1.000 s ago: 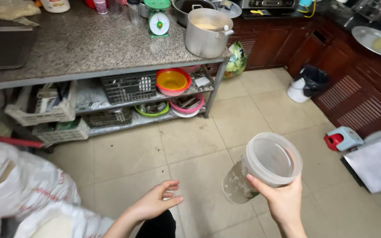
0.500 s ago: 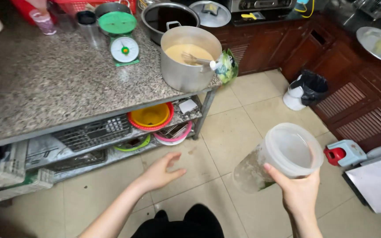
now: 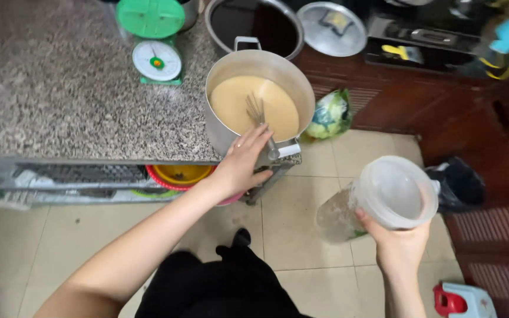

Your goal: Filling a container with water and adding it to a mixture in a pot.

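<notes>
My right hand [image 3: 397,244] grips a clear plastic jar [image 3: 387,197] with a white lid, held tilted over the tiled floor. My left hand [image 3: 243,165] reaches to the near side of a metal pot [image 3: 219,126] standing at the corner of the granite counter [image 3: 60,100]. Its fingers touch the pot's wall close to the whisk handle [image 3: 273,152] that leans over the rim. The pot is filled with a tan liquid [image 3: 234,100], and the whisk's wire head [image 3: 255,108] sits in it.
A green kitchen scale [image 3: 155,47] stands on the counter behind the pot. Beyond are an empty dark pot [image 3: 254,23] and a metal lid [image 3: 331,28]. Coloured bowls [image 3: 178,175] lie on the shelf under the counter. A bagged cabbage [image 3: 329,115], a black bag [image 3: 458,182] and dark wooden cabinets [image 3: 443,112] are at the right.
My view has moved closer to the counter and pot. My left hand rose from above the floor to the pot's side. The jar stays in my right hand.
</notes>
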